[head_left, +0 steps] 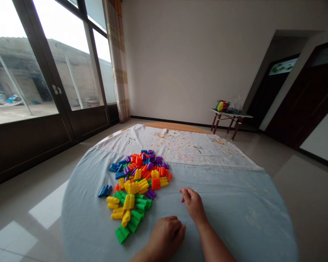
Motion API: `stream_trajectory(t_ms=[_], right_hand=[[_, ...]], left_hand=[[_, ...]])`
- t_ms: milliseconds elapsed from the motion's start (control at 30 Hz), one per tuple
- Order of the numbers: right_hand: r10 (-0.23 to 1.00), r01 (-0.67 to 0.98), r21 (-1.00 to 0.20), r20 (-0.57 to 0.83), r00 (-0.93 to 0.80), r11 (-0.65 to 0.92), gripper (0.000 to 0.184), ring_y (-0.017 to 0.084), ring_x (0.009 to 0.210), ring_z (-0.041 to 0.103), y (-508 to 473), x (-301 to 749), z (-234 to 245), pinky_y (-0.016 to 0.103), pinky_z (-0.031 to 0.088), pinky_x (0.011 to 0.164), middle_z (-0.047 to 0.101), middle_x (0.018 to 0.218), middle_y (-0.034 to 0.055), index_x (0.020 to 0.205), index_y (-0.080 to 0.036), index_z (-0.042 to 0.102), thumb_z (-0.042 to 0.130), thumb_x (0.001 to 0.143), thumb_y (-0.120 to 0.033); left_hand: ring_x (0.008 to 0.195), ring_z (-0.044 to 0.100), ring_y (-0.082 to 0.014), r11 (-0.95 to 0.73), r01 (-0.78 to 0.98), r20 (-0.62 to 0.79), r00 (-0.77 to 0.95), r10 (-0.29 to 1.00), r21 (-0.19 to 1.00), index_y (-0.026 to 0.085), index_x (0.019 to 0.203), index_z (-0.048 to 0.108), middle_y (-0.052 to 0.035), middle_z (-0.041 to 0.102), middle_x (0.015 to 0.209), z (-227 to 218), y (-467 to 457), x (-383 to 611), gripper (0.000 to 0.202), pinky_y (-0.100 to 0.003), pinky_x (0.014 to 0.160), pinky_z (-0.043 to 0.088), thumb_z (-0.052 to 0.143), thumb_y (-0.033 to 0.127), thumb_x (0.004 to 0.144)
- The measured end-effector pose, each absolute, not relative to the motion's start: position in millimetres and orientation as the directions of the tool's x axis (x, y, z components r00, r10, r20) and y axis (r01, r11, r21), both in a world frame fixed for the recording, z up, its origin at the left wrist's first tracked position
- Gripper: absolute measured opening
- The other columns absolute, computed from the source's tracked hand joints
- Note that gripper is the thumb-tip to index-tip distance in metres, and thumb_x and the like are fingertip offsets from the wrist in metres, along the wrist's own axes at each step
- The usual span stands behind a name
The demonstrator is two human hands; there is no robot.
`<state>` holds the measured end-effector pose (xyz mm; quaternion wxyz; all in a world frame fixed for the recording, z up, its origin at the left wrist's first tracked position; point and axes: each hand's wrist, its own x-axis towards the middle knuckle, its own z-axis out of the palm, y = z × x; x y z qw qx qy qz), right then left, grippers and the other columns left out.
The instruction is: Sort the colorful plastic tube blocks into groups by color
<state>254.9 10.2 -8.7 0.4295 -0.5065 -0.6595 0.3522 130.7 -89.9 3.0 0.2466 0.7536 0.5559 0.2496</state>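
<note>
A pile of bullet-shaped plastic toy blocks [138,187] in yellow, green, orange, purple and blue lies loosely heaped on the cloth-covered table. A run of green blocks [136,218] reaches toward me, with yellow blocks [129,202] beside and on top of it. One blue block [105,191] sits apart at the left. My left hand [168,233] rests at the near side, right of the green blocks, its fingers curled into a fist. My right hand [192,204] is farther forward, right of the pile, with fingers bent and pressed together. Neither hand touches a block, and nothing shows in either.
A pale blue tablecloth [224,207] covers the round table, with a white floral cloth [180,145] across its far part. A small side table [246,115] by the far wall holds a colourful bag [222,106] and a clear plastic bag [236,106]. Glazed doors stand at left.
</note>
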Motion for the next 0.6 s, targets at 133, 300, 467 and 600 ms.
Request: stream_trajectory(t_ms=[133, 300, 467, 600], right_hand=[[0.973, 0.376, -0.898, 0.197, -0.121, 0.228, 0.051, 0.019, 0.057, 0.057, 10, 255, -10, 0.026, 0.043, 0.058, 0.060, 0.057, 0.0033, 0.083, -0.014, 0.066, 0.037, 0.086, -0.056], [0.977, 0.386, -0.898, 0.185, -0.108, 0.212, 0.051, 0.019, 0.056, 0.057, 11, 254, -10, 0.026, 0.043, 0.058, 0.060, 0.057, 0.0036, 0.083, -0.014, 0.067, 0.038, 0.085, -0.056], [0.977, 0.392, -0.895, 0.190, -0.102, 0.214, 0.052, 0.019, 0.056, 0.058, 11, 252, -11, 0.026, 0.043, 0.057, 0.060, 0.055, 0.0037, 0.081, -0.014, 0.068, 0.039, 0.085, -0.058], [0.977, 0.383, -0.900, 0.186, -0.100, 0.211, 0.054, 0.018, 0.053, 0.056, 11, 255, -17, 0.026, 0.043, 0.054, 0.059, 0.054, 0.0027, 0.081, -0.015, 0.068, 0.040, 0.084, -0.061]], left_hand=[[0.060, 0.051, -0.0096, -0.295, 0.678, 0.116, 0.298, 0.948, 0.673, 0.017, 0.060, 0.055, -0.0029, 0.058, 0.065, 19, -94, 122, 0.032, -0.023, 0.056, 0.034, 0.041, 0.027, 0.087], [0.079, 0.062, -0.0150, -0.257, 0.639, 0.291, 0.055, 0.955, 0.725, 0.021, 0.085, 0.069, -0.0057, 0.069, 0.086, 50, -78, 57, 0.035, -0.024, 0.073, 0.047, 0.042, 0.043, 0.087], [0.089, 0.064, -0.0224, 0.043, 0.714, 0.354, -0.398, 0.846, 0.699, 0.017, 0.101, 0.065, -0.0086, 0.070, 0.100, 49, -42, -65, 0.051, -0.033, 0.079, 0.051, 0.033, 0.052, 0.084], [0.089, 0.062, -0.0261, 0.282, 0.742, 0.330, -0.560, 0.760, 0.608, 0.014, 0.113, 0.062, -0.0120, 0.069, 0.102, 39, -32, -141, 0.052, -0.040, 0.086, 0.048, 0.033, 0.043, 0.081]])
